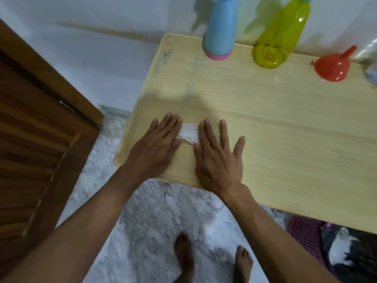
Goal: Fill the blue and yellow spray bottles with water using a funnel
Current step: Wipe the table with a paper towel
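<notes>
A blue spray bottle (220,31) with a pink base stands at the far edge of the light wooden table (285,123). Beside it to the right stands a translucent yellow-green spray bottle (279,37). A red funnel (332,67) lies on its side further right. My left hand (155,148) and my right hand (218,156) lie flat with straight fingers near the table's front left corner. Both press on a crumpled white tissue (188,133) that shows between them.
A clear plastic item (369,58) sits at the table's right edge, cut off by the frame. A brown louvred wooden door (36,152) stands to the left. A purple basket (306,235) with clothes sits under the table. My bare feet stand on the marbled floor.
</notes>
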The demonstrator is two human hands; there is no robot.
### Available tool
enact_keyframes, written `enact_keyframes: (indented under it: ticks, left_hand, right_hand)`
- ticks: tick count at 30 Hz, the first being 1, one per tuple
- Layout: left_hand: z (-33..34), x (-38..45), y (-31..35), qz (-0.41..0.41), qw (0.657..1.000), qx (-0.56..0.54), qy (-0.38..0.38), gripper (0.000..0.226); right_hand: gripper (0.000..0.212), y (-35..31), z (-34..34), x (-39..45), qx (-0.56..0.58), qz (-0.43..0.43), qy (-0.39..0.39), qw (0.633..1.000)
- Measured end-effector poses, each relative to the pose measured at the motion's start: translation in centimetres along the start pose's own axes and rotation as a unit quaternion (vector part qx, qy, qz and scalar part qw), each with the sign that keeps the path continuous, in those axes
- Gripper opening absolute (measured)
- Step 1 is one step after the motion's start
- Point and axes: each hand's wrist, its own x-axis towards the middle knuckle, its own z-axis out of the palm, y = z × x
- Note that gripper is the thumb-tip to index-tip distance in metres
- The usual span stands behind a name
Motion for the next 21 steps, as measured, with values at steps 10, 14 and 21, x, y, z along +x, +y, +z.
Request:
enact_keyframes:
  ticks: [10, 14, 21]
  left_hand:
    - [1.9, -4.8, 6.8, -0.162, 0.983, -0.022, 0.081, 0.060]
    - [3.1, -5.4, 10.5, -0.208, 0.973, -0.018, 0.096, 0.061]
    - [5.1, -5.1, 16.5, -0.233, 0.965, -0.026, 0.119, 0.065]
  right_hand:
    - [0.062, 5.6, -1.2, 0.3, -0.095, -0.242, -0.043, 0.965]
    - [0.063, 8.6, -2.0, -0.6, -0.099, -0.283, -0.053, 0.952]
    - [0.064, 12.9, -3.2, -3.4, -0.094, -0.301, -0.066, 0.947]
